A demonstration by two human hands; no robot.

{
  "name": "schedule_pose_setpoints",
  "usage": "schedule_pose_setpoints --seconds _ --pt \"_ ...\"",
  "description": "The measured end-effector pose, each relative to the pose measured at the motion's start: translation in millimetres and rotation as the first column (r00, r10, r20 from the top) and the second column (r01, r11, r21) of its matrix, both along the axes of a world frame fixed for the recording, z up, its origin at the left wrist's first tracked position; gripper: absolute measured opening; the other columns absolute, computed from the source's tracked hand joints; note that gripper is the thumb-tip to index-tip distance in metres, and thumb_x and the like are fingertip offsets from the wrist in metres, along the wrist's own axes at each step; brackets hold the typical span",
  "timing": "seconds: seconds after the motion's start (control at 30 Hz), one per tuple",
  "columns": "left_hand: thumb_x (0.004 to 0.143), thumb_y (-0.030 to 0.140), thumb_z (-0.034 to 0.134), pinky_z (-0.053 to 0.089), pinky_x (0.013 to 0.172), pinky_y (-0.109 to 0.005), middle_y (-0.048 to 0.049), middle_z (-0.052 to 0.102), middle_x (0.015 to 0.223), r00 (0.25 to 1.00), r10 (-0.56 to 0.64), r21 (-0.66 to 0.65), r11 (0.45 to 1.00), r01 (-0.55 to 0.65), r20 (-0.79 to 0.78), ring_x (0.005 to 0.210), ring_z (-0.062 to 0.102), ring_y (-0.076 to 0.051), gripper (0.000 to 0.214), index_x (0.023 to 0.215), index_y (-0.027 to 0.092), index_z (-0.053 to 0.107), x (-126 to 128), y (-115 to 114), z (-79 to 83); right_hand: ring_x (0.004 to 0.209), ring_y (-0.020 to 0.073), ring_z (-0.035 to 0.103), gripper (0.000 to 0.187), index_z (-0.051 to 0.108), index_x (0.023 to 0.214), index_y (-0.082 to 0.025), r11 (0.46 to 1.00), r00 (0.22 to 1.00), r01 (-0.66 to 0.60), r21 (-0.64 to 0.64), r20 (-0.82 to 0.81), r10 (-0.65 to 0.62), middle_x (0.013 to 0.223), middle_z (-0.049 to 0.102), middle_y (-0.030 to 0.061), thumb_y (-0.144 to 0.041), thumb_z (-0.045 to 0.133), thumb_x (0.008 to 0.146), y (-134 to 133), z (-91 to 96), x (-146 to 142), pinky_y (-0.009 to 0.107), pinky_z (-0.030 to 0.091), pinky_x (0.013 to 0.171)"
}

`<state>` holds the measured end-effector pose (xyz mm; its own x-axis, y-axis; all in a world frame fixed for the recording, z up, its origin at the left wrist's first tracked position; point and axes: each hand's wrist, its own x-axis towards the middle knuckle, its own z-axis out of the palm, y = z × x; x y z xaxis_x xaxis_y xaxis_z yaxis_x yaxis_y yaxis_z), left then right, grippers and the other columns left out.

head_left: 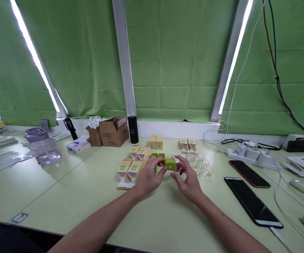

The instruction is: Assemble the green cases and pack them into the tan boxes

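My left hand (152, 174) pinches a small olive-green container (170, 164) between thumb and fingers, just above the table. My right hand (188, 180) is at the container's right end, thumb and fingers curved and apart; whether a fingertip touches it I cannot tell. Behind the left hand, more green pieces (161, 155) stand on the table, partly hidden. Open cardboard boxes (134, 168) with green square labels lie left of my left hand. Beyond my right hand sits a group of clear cups (205, 166) with small yellow-orange contents.
Two closed small boxes (156, 142) and two open ones (188, 145) stand farther back. To the right lie a white-edged phone (252, 202), a second phone (249, 173) and a power strip (252, 154) with cables. A purple bottle (43, 147), tissue pack (78, 144), carton (113, 133) and black cylinder (133, 130) are left.
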<state>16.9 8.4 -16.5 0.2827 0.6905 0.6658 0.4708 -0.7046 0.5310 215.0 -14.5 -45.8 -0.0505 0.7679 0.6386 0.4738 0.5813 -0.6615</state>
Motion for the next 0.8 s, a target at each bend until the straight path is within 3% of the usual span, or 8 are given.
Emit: schedule_pose_setpoints --seconds 0.17,0.4,0.67,0.8 --pt "0.099 0.034 0.063 0.056 0.087 -0.04 -0.0075 0.072 0.099 1.0 0.021 -0.032 0.999 -0.021 -0.006 0.095 0.068 -0.024 0.018 0.109 0.02 0.067 0.1 0.4 0.4 0.084 0.0211 0.063 0.055 0.049 0.145 -0.031 1.0 1.0 -0.007 -0.017 -0.027 0.006 0.104 0.069 0.0039 -0.029 0.063 0.093 3.8 -2.8 0.0 0.037 0.057 0.076" --pt "0.098 0.038 0.064 0.056 0.087 -0.04 -0.0088 0.073 0.1 0.999 0.035 -0.074 0.997 -0.036 -0.012 0.095 0.069 -0.024 0.022 0.106 0.019 0.069 0.8 2.7 -2.6 0.107 0.0241 0.064 0.036 0.061 0.128 -0.03 0.996 0.984 -0.087 0.028 -0.157 0.09 0.133 0.06 0.0097 -0.03 0.065 0.092 5.3 2.5 -1.1 0.038 0.06 0.08" --pt "0.104 0.033 0.055 0.053 0.085 -0.041 -0.0087 0.073 0.096 0.995 0.021 -0.029 0.999 -0.024 -0.103 0.093 0.066 -0.025 0.023 0.104 0.019 0.074 -2.4 2.7 1.1 0.112 0.0262 0.067 0.034 0.065 0.125 -0.027 0.978 0.926 -0.197 -0.07 -0.34 0.163 0.124 0.07 0.01 -0.036 0.071 0.092 5.8 4.3 -1.2 0.04 0.06 0.088" --pt "0.098 0.025 0.062 0.053 0.088 -0.044 -0.01 0.072 0.101 0.99 0.034 0.066 0.998 -0.025 -0.139 0.099 0.063 -0.027 0.015 0.109 0.019 0.071 -4.8 4.5 0.1 0.11 0.0267 0.07 0.037 0.068 0.122 -0.026 0.966 0.874 -0.246 -0.085 -0.45 0.183 0.121 0.073 0.01 -0.04 0.077 0.089 9.5 1.0 0.2 0.04 0.06 0.089"
